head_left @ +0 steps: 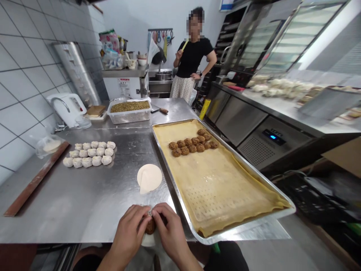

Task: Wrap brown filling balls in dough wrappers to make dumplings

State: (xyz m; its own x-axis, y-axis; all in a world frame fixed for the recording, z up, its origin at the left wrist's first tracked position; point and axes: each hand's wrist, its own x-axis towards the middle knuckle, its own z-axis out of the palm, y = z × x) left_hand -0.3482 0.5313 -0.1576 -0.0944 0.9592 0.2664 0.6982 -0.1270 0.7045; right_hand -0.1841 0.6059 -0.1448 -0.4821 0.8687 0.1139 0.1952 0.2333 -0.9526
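At the near table edge, my left hand [130, 226] and my right hand [170, 227] face each other with fingertips pinched together. Between them is a pale dough wrapper [148, 240] with a brown filling ball [150, 227] on it. Both hands grip the wrapper's far edge above the ball. Just beyond my fingers lie flat round dough wrappers [150, 177], overlapping. To the right, a large metal tray [186, 222] lined with yellowish paper holds several brown filling balls [192, 143]. Rows of white filled dough balls [91, 153] sit on the left.
A wooden strip [38, 178] lies at the left. Toward the back stand a white kettle [67, 109], a plastic tub [129, 116] of greenish-brown crumbly filling and a wooden-handled tool [163, 111]. Another person [193, 56] stands beyond the table, holding a yellow stick. A steel counter [270, 109] runs along the right.
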